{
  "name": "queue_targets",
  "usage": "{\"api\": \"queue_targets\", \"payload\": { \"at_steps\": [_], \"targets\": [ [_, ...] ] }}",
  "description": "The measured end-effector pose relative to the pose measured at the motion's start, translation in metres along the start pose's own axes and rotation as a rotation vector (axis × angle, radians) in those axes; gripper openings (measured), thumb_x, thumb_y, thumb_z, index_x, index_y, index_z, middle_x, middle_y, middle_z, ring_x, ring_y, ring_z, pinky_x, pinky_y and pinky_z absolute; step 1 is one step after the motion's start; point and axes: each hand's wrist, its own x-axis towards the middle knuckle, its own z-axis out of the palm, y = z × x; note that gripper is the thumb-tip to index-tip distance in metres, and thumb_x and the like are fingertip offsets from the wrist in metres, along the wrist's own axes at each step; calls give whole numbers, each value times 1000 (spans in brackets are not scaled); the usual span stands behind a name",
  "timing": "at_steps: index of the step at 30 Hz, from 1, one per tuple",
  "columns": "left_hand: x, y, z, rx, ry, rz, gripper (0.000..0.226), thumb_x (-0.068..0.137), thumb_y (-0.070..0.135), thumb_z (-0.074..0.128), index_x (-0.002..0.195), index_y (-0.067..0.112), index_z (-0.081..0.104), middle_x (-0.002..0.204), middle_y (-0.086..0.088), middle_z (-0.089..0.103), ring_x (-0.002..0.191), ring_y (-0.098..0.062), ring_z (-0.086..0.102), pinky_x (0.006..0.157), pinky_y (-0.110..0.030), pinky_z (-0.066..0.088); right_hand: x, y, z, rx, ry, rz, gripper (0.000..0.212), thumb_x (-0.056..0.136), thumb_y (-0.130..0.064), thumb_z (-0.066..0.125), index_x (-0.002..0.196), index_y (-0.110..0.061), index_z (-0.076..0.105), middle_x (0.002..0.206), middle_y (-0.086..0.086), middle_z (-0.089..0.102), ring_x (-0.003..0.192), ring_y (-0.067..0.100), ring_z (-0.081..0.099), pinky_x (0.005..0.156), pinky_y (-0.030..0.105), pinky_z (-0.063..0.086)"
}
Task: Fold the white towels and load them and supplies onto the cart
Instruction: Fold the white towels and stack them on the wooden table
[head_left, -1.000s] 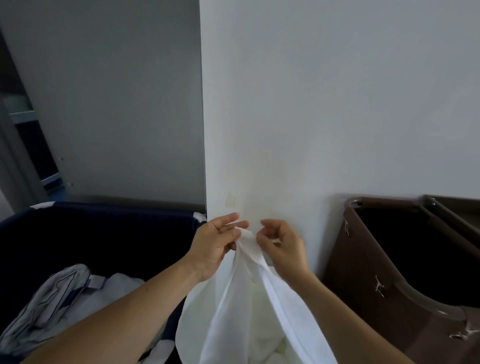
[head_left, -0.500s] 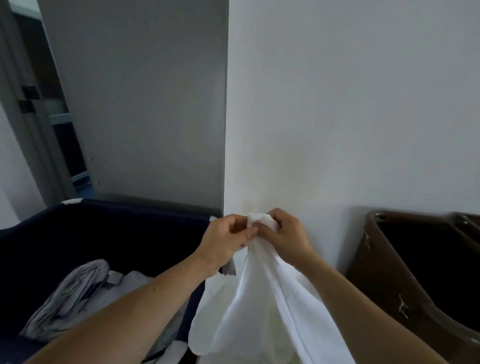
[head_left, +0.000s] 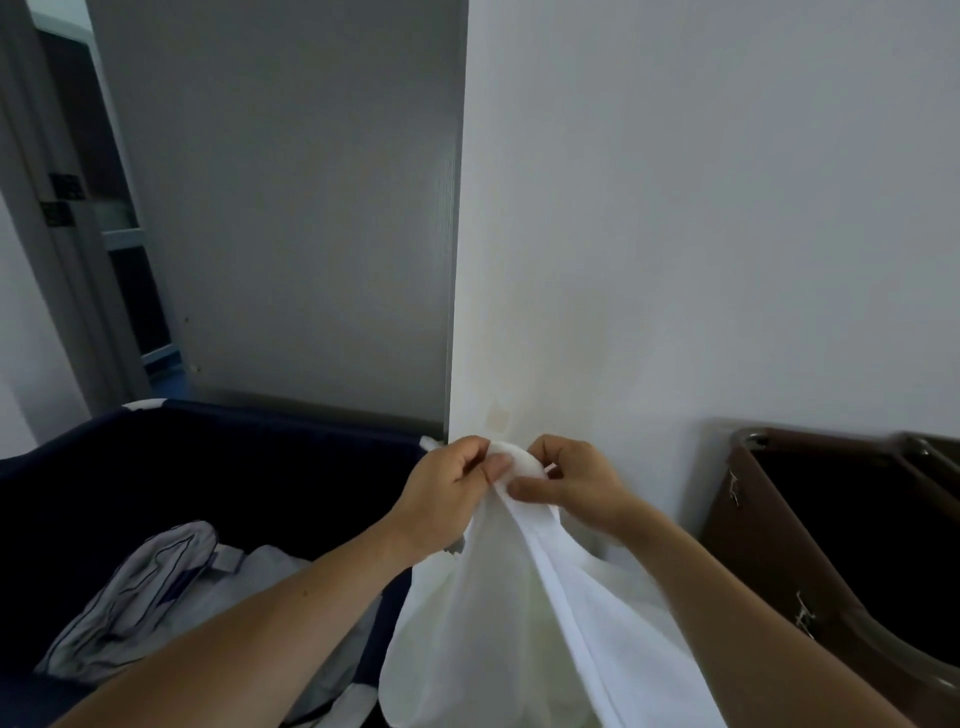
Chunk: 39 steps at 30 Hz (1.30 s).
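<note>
A white towel (head_left: 519, 613) hangs down in front of me, bunched at its top edge. My left hand (head_left: 447, 493) pinches that top edge from the left with thumb and curled fingers. My right hand (head_left: 576, 483) pinches the same edge from the right, and the two hands almost touch. The towel's lower part runs out of the bottom of the view.
A dark blue fabric laundry bin (head_left: 156, 483) stands at lower left with crumpled grey-white linen (head_left: 156, 592) in it. A brown bin (head_left: 831, 545) with an open dark inside stands at right. A white wall corner (head_left: 462, 260) rises straight ahead, a doorway (head_left: 67, 234) at far left.
My hands came together from a small gap and now grip the towel's top edge side by side. The view shifted slightly left and up.
</note>
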Motion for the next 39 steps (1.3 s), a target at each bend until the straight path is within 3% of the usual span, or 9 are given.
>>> {"api": "queue_targets", "payload": {
  "at_steps": [3,7,14,19,24,29,33,36,39],
  "targets": [
    [7,15,-16,-31,62,55,27,99,36,55,98,11,68,90,-8,70,88,-29,66,84,-53,53,1,-12,-10,135,-107,41,41,63,-12,73,95,9,62,79,12,60,69,20,56,59,27,43],
    [43,41,-65,-262,298,40,32,85,43,61,88,12,69,82,-9,64,77,-26,57,80,-56,51,8,-51,-40,239,-77,1,28,58,-2,78,82,-5,63,75,15,61,58,22,59,52,26,49],
    [97,37,-138,-62,583,29,26,101,37,51,101,15,66,102,-15,66,95,-31,62,88,-54,54,3,-103,-106,246,32,-205,17,73,-16,76,71,-18,60,72,7,61,59,19,60,52,27,50],
    [93,3,-117,150,574,-112,35,102,33,47,106,3,64,101,-17,63,96,-34,59,84,-44,48,-2,-48,-98,-781,24,21,32,86,-37,75,72,-22,50,70,-6,53,70,16,53,57,21,37],
    [104,12,-115,62,692,-139,37,103,37,43,100,4,60,85,-7,55,82,-26,54,75,-41,46,-1,-41,-110,-546,368,-85,27,76,-36,83,72,-32,56,64,-16,62,57,-1,56,48,11,39],
    [110,13,-111,157,694,-89,34,104,35,39,96,5,54,81,-2,51,78,-23,49,68,-34,37,-20,-4,-98,-883,99,184,27,88,-43,70,74,-24,56,79,-1,64,79,20,63,70,31,46],
    [106,3,-104,170,745,-120,37,105,33,37,104,1,55,94,-10,54,86,-25,50,74,-34,36,-44,-8,-105,-433,370,57,18,80,-27,81,72,-26,65,62,-8,63,55,1,57,52,17,44],
    [110,9,-104,180,746,-88,37,106,32,36,107,0,55,97,-10,52,88,-24,48,74,-32,34,-58,-8,-88,-55,271,86,17,79,-1,77,76,-11,63,65,6,60,59,20,57,51,29,44],
    [122,26,-106,179,777,-68,31,106,31,35,106,7,54,98,-8,50,88,-22,47,73,-31,32,-49,-37,-81,216,368,-5,29,78,8,69,68,-15,54,64,11,52,62,24,50,56,32,39]
  ]
}}
